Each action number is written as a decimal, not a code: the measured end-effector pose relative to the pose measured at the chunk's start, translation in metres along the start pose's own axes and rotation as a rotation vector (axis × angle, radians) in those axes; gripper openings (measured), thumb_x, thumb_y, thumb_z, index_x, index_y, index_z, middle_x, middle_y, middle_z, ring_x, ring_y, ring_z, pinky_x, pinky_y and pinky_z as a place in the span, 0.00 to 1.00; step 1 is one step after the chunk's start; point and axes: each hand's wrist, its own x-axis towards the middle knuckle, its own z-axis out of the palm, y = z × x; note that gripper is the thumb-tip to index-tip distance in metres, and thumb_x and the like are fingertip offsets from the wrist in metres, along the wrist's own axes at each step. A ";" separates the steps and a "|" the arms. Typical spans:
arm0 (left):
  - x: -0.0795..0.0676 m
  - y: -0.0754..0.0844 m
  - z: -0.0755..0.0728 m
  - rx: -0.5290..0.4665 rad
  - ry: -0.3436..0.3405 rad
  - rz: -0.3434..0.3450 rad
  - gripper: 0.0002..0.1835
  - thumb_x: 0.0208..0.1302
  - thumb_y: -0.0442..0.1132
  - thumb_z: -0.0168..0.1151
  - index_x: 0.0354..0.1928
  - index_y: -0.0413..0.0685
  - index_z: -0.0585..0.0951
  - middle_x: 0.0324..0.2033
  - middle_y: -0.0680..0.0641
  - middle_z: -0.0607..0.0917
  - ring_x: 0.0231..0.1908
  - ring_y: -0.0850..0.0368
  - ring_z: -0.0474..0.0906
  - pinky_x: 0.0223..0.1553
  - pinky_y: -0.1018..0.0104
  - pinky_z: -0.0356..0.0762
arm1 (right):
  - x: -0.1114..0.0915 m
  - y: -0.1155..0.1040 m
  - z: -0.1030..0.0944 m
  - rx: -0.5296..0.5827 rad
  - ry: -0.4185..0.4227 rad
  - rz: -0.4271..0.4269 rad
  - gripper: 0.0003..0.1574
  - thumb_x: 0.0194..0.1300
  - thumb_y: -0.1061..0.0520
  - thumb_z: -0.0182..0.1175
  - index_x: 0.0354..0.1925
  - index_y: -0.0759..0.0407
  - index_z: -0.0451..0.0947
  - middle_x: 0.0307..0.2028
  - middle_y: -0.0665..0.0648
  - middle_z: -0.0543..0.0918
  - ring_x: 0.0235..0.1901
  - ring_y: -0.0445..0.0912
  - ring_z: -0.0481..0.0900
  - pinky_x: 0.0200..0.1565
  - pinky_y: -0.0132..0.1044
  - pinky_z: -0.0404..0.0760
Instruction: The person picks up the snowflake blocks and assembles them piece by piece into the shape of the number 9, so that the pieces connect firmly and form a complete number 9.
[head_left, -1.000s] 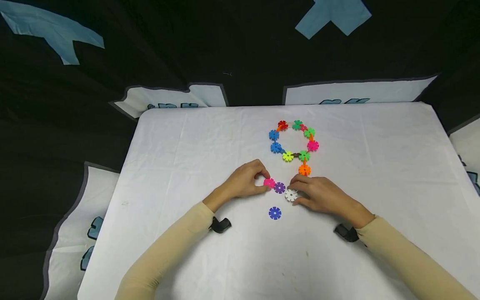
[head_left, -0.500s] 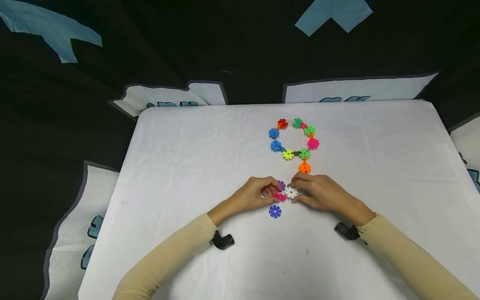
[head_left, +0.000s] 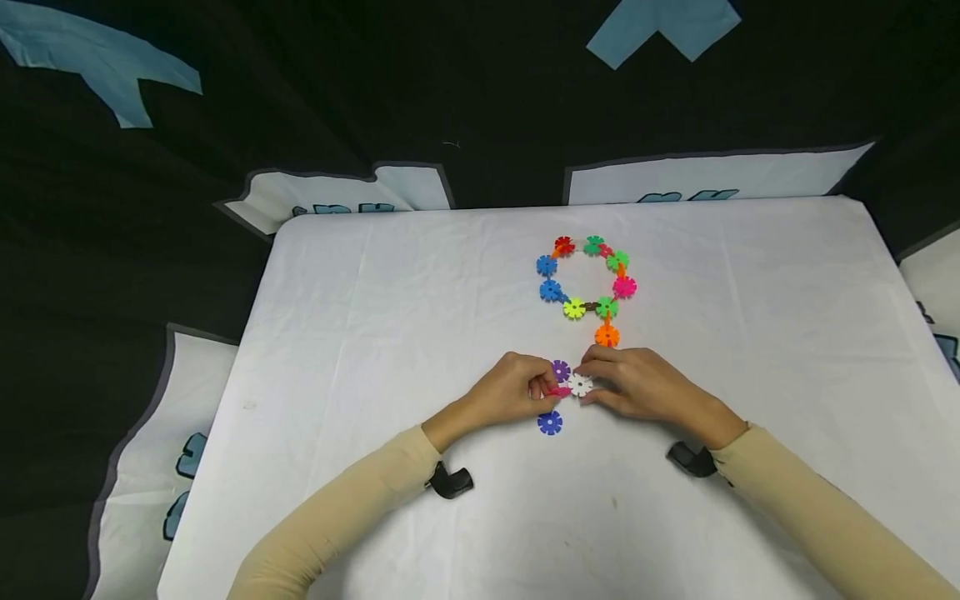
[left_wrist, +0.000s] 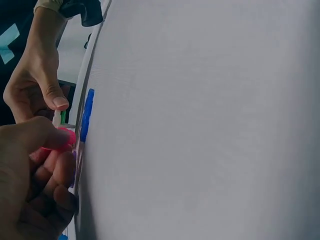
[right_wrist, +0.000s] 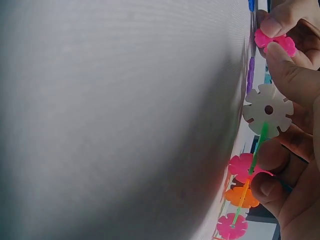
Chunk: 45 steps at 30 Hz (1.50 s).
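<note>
My left hand (head_left: 513,390) pinches a pink notched plastic disc (head_left: 559,392) between thumb and fingers, turned nearly edge-on. Its edge meets the white notched disc (head_left: 579,384); whether the slots interlock is too small to tell. The right hand (head_left: 637,383) holds the white disc steady by its rim. In the right wrist view a green disc (right_wrist: 261,142) stands edge-on in the white disc (right_wrist: 268,110), followed by a pink disc (right_wrist: 243,165) and an orange disc (right_wrist: 243,196). A purple disc (head_left: 560,371) lies just beyond the left fingertips, and a blue disc (head_left: 550,423) on the near side.
Farther back on the white-covered table (head_left: 420,283), several coloured discs form a joined ring, including a yellow disc (head_left: 574,308). An orange disc (head_left: 607,335) extends from the ring toward my right hand. Dark cloth (head_left: 480,100) hangs behind the table.
My left hand has moved right and slightly nearer, bringing the pink disc past the purple one to the white disc and turning it edge-on. The right hand has stayed nearly still.
</note>
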 end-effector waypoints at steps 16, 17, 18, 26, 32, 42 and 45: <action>0.010 0.006 -0.004 0.025 -0.101 -0.059 0.05 0.55 0.34 0.69 0.26 0.46 0.81 0.19 0.54 0.80 0.20 0.69 0.72 0.24 0.80 0.72 | 0.001 0.002 -0.001 0.005 0.007 -0.010 0.23 0.53 0.48 0.75 0.44 0.58 0.86 0.38 0.49 0.82 0.26 0.36 0.78 0.35 0.33 0.82; 0.010 0.006 -0.004 0.027 -0.101 -0.057 0.05 0.55 0.34 0.69 0.26 0.47 0.81 0.19 0.54 0.80 0.21 0.69 0.72 0.24 0.80 0.72 | 0.001 0.002 -0.001 0.006 0.008 -0.010 0.23 0.53 0.48 0.75 0.44 0.58 0.86 0.38 0.49 0.82 0.26 0.36 0.77 0.34 0.33 0.81; 0.010 0.005 -0.004 0.028 -0.100 -0.054 0.05 0.55 0.33 0.69 0.26 0.47 0.81 0.19 0.54 0.80 0.21 0.69 0.73 0.24 0.80 0.72 | 0.001 0.002 -0.001 0.007 0.009 -0.009 0.23 0.53 0.48 0.75 0.44 0.58 0.86 0.38 0.49 0.82 0.26 0.36 0.77 0.34 0.33 0.81; 0.012 0.005 -0.004 0.046 -0.117 -0.043 0.07 0.53 0.32 0.69 0.25 0.48 0.78 0.18 0.55 0.78 0.21 0.69 0.71 0.24 0.80 0.69 | 0.000 0.002 0.000 0.011 0.015 -0.017 0.22 0.53 0.48 0.75 0.44 0.58 0.86 0.38 0.49 0.82 0.27 0.37 0.78 0.34 0.32 0.81; 0.013 0.005 -0.004 0.055 -0.134 -0.023 0.07 0.50 0.31 0.68 0.25 0.47 0.77 0.19 0.53 0.78 0.21 0.69 0.70 0.24 0.80 0.67 | 0.001 0.000 0.000 0.022 0.016 -0.027 0.22 0.53 0.48 0.75 0.43 0.58 0.86 0.37 0.48 0.82 0.25 0.36 0.76 0.33 0.31 0.81; 0.002 -0.007 0.001 -0.037 -0.007 0.085 0.04 0.57 0.34 0.71 0.30 0.47 0.83 0.24 0.54 0.81 0.26 0.67 0.72 0.28 0.79 0.72 | 0.002 -0.002 -0.001 0.018 0.003 -0.020 0.22 0.53 0.48 0.75 0.43 0.58 0.86 0.35 0.49 0.82 0.27 0.36 0.77 0.34 0.32 0.82; 0.000 -0.010 0.003 -0.049 0.051 0.133 0.03 0.56 0.35 0.72 0.29 0.47 0.85 0.26 0.54 0.83 0.27 0.65 0.74 0.30 0.77 0.74 | 0.003 -0.002 -0.001 0.021 -0.014 -0.029 0.21 0.53 0.48 0.74 0.43 0.58 0.86 0.34 0.49 0.82 0.26 0.36 0.75 0.33 0.31 0.80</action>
